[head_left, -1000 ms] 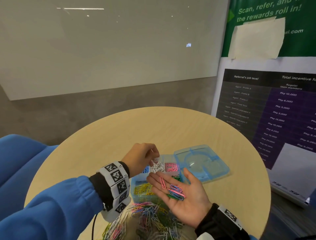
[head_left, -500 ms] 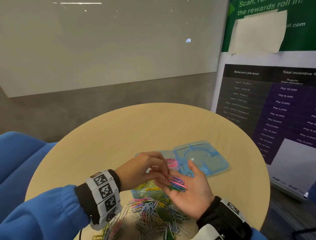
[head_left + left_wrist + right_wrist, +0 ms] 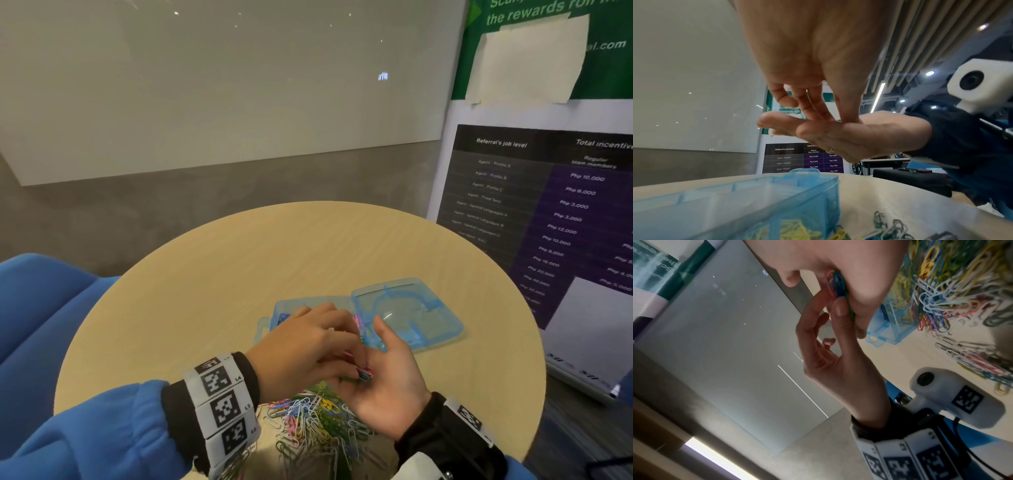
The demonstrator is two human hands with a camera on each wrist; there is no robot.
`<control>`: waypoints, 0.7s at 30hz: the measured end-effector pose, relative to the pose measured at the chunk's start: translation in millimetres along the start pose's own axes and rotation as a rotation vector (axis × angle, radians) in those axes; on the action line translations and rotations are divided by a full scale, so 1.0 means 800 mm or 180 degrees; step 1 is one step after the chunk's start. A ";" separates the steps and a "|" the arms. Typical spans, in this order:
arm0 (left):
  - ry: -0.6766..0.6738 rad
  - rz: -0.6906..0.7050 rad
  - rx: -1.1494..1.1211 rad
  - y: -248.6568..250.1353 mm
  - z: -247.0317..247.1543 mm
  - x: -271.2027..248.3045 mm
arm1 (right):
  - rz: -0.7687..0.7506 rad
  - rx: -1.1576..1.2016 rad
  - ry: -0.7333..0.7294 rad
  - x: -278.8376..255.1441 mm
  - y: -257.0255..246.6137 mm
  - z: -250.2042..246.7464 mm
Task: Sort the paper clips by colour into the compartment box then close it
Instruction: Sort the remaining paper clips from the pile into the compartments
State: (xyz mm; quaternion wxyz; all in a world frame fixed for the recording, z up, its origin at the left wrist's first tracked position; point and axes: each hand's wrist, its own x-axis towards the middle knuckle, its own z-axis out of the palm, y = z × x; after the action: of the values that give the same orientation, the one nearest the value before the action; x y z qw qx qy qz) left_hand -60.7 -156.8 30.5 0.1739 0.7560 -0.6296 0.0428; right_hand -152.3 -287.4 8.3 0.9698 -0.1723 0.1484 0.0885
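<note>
Head camera: from the left, a left hand (image 3: 308, 346) reaches across, thumb and fingertips (image 3: 838, 309) pinched on a small bunch of pink, blue and green paper clips (image 3: 363, 373) lying in the upturned right hand (image 3: 387, 387), whose fingers lie relaxed and nearly straight. Beyond them the blue compartment box (image 3: 342, 305) sits open on the round table (image 3: 239, 260), its lid (image 3: 407, 311) flat to the right; a mixed clip pile (image 3: 315, 421) lies below both hands.

Compartment box (image 3: 308, 305) on table (image 3: 239, 267), behind loose clips (image 3: 315, 421).
</note>
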 end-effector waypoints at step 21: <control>0.0041 -0.0788 -0.1696 0.013 -0.004 0.001 | -0.0083 0.0118 0.0252 0.002 0.003 -0.002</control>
State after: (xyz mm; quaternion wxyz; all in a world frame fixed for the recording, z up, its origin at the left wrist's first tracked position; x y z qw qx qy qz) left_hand -70.1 -158.2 35.8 0.3741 0.7545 -0.5205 -0.1408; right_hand -152.1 -285.9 5.5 0.9672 -0.1596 0.1861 0.0662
